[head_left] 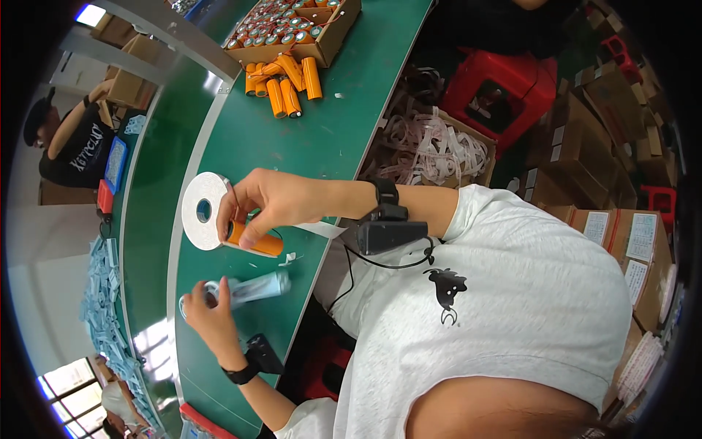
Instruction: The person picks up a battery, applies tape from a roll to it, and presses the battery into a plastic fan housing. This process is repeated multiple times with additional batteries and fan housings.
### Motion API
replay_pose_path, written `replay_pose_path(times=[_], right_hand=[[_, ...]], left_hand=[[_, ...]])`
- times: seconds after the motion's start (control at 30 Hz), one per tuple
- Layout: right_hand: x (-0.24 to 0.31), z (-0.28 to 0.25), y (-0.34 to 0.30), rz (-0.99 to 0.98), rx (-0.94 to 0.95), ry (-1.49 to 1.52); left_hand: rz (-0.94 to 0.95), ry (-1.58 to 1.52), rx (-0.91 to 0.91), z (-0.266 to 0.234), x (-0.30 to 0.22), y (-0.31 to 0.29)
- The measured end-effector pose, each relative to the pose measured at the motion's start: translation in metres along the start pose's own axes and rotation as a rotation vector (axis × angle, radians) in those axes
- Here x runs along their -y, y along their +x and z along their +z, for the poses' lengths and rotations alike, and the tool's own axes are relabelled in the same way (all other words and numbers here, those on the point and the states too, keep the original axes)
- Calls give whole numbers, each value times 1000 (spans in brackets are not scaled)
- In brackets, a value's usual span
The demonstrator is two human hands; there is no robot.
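My right hand (267,208) grips an orange cylindrical battery (257,240) by one end, just above the green tabletop. Along the battery's lower side runs a thin pale strip. Right beside these fingers is a white roll of tape (196,212), its core showing. My left hand (212,322) has its fingers around a long, light blue plastic piece (256,287), partly see-through and smeared by motion. The palm hides part of its near end. Small white scraps (291,258) lie between the two hands.
A cardboard box (336,36) packed with orange batteries stands at the far end of the bench, with several loose batteries (285,84) beside it. Light blue plastic pieces (102,293) are heaped along the left. A person (73,150) works across; red stools (504,88) and cartons stand right.
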State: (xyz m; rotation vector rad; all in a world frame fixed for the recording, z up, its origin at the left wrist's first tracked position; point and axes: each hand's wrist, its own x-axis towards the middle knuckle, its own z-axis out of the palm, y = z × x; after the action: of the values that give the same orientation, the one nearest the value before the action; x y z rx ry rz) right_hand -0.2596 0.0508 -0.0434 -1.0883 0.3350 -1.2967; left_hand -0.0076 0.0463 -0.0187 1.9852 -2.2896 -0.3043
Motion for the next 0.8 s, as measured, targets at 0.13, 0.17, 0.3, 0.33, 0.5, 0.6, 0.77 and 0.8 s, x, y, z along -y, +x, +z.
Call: replay_pose_path(times=[0.13,0.17,0.3,0.33,0.5,0.6,0.77,0.8], right_hand=[[18,10,-5,-17,65,-503],[19,13,-4,-54,59,-501],[17,14,6,-133,75,-462],[14,14,13,-145,98,-421],[7,13,29,-160,165,-372],[-7,15,29,-78,162,-285],[-31,2,24,-140,225,-530],[-30,3,25,-133,225,-527]], left_hand=[[189,57,-171,11,-23,-20],[354,-48,-197,2,-27,-26],[555,-53,-260,12,-14,-23],[573,2,-277,16,-12,-21],[629,141,-246,34,-10,-16],[634,162,-311,34,-19,-19],[589,-25,-343,33,-16,-14],[476,-139,-358,36,-16,-15]])
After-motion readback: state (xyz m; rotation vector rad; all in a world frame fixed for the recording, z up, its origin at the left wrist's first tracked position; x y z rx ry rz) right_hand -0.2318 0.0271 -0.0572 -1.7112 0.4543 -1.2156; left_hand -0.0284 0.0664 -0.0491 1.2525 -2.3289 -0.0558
